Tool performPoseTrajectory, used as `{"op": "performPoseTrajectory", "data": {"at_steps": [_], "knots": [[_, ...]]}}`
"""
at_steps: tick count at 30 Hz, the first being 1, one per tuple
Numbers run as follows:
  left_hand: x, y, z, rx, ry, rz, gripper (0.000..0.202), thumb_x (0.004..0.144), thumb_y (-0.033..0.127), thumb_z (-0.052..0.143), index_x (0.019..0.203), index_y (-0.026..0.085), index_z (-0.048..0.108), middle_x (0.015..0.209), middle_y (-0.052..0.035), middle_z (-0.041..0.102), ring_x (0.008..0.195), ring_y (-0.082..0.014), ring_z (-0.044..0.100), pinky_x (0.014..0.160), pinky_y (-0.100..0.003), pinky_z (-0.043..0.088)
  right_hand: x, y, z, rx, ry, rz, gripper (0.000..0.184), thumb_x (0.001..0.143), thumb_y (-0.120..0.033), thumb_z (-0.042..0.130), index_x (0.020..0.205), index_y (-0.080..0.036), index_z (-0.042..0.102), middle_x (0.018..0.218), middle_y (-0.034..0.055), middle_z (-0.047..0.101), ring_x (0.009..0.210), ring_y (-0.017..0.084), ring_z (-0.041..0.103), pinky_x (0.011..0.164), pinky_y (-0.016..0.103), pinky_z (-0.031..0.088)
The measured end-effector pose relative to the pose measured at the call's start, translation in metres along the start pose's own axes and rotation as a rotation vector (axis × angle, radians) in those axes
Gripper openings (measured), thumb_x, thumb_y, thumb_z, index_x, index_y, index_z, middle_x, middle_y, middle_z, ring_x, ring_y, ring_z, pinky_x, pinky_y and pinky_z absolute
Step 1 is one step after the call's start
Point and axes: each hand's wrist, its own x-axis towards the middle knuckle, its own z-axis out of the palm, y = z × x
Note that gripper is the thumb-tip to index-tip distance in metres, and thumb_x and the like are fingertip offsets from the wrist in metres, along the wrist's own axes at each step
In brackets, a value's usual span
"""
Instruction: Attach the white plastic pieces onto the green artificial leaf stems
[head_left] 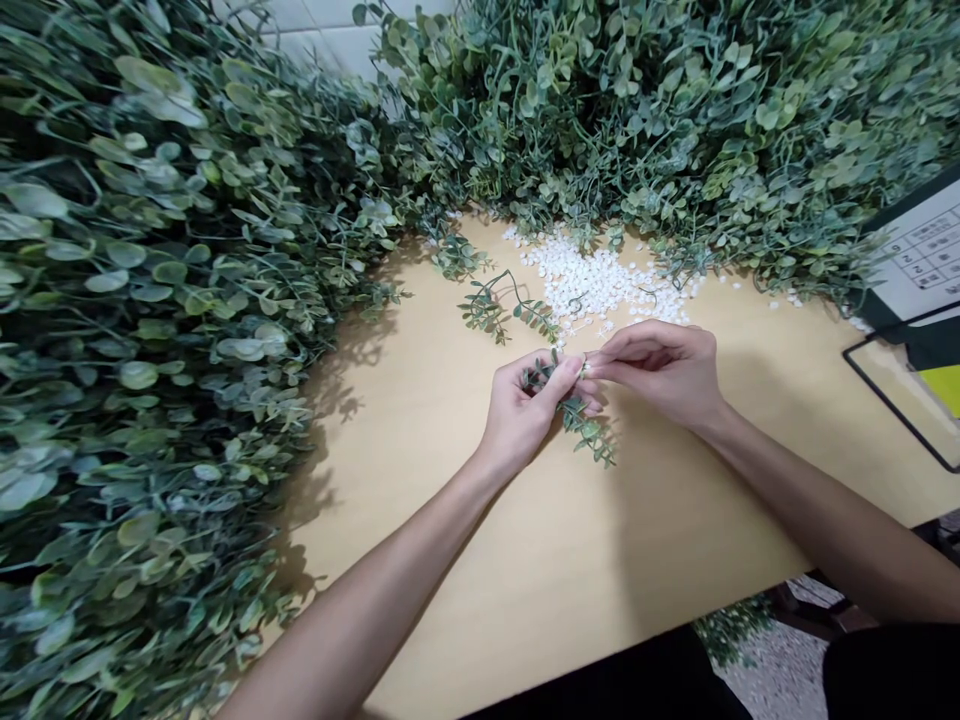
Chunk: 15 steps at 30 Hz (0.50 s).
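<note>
My left hand [525, 405] is closed round a small sprig of artificial leaves [589, 432], whose leafy end hangs out below the fingers. Close against it, my right hand [664, 370] pinches at the sprig's stem end, where a tiny pale piece shows between the fingertips; its exact shape is too small to make out. Just beyond the hands lies a scattered heap of small white plastic pieces [581, 280]. Beside that heap, another loose leafy sprig [486, 310] rests on the table.
Thick piles of artificial greenery [150, 300] line the left side and back of the wooden table [465, 580]. On the right stand a printed sheet in a dark holder [926, 250] and a black wire frame [900, 405]. More greenery [731, 630] shows below the table's front edge.
</note>
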Motion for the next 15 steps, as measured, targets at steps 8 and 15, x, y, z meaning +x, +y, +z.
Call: {"op": "performPoseTrajectory", "data": {"at_steps": [8, 15], "knots": [[0.002, -0.001, 0.002, 0.015, 0.007, 0.020, 0.034, 0.088, 0.050, 0.078, 0.084, 0.018, 0.068, 0.075, -0.0036, 0.074, 0.065, -0.0189, 0.073, 0.065, -0.033, 0.062, 0.005, -0.007, -0.003, -0.017, -0.045, 0.030, 0.032, 0.070, -0.038, 0.096, 0.091, -0.023, 0.079, 0.089, 0.0036, 0.082, 0.080, 0.023, 0.080, 0.078, 0.038, 0.070], [0.004, -0.003, 0.004, -0.022, 0.072, 0.101, 0.031, 0.092, 0.051, 0.073, 0.095, 0.021, 0.070, 0.093, -0.0050, 0.074, 0.086, -0.0187, 0.071, 0.083, -0.033, 0.059, 0.025, 0.012, -0.036, -0.658, 0.008, -0.300, 0.014, 0.096, -0.028, 0.071, 0.108, -0.024, 0.078, 0.104, 0.0075, 0.080, 0.099, 0.026, 0.071, 0.094, 0.046, 0.060]]}}
